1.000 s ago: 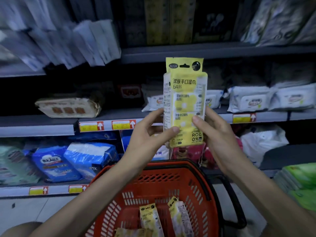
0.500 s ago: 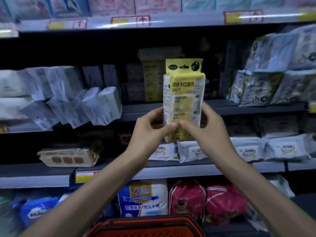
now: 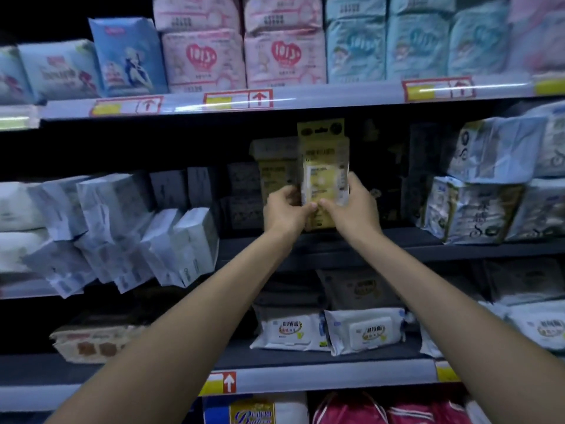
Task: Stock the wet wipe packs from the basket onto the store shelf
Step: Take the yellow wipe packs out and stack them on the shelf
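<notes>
Now both hands [image 3: 321,209] grip upright pack [image 3: 324,175].

Both arms are extended forward; the wet wipe pack [image 3: 325,174] is gripped by left hand [image 3: 285,211] and right hand [image 3: 355,209].

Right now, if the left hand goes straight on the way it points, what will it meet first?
Probably the yellow pack already standing on the shelf, just behind the left hand; depth is unclear.

Dim picture. Light from above strikes the top shelf rail [image 3: 336,96], leaving white glare streaks; below that rail, recesses sink into shadow. Blur softens the yellow pack [image 3: 324,175]; edges bow.
</notes>
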Demonstrator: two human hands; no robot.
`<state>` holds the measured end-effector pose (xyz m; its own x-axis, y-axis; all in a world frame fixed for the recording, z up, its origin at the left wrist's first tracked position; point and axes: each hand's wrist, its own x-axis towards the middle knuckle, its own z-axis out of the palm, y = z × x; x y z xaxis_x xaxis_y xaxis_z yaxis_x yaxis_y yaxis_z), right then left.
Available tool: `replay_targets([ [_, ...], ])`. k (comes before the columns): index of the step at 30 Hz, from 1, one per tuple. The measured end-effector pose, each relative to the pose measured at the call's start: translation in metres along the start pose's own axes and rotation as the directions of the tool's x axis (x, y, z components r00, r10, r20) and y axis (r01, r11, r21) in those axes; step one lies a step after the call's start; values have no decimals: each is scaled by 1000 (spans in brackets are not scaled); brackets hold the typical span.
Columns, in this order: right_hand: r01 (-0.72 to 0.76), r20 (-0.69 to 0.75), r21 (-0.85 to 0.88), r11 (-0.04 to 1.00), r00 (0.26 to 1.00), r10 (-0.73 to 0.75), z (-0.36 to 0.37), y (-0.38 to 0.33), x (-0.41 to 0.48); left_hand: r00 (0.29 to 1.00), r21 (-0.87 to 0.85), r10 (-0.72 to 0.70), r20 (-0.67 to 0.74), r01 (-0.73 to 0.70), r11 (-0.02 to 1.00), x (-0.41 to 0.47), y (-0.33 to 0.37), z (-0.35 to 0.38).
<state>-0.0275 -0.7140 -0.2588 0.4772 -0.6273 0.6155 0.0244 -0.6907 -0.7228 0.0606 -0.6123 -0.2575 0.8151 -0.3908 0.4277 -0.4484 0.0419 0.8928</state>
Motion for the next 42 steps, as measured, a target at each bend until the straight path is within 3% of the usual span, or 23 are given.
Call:
replay_targets([
  [3,-71,92,-191,979,992,90,10,16,-1,996,168,-79,-49,86,982,5,-19,11],
  [9,-100,106,-259,961,986,131,7,17,-8,994,333,-106,-38,112,936,1,-21,14],
  [16,-140,122,-357,923,973,195,-17,4,-18,978,483,-192,87,127,866,-18,7,-10],
  [21,-89,149,-383,919,976,157,-40,-9,-37,978,562,-106,177,-12,827,-49,26,-34],
  [28,87,338,-544,834,933,123,-72,-21,-75,929,756,30,368,-318,572,-97,34,-67],
  [38,204,567,-578,790,797,209,-80,-27,-149,868,821,47,494,-484,301,-153,-4,-105],
  [42,257,616,-566,784,763,195,-74,-14,-184,873,839,43,487,-481,255,-184,-33,-117],
])
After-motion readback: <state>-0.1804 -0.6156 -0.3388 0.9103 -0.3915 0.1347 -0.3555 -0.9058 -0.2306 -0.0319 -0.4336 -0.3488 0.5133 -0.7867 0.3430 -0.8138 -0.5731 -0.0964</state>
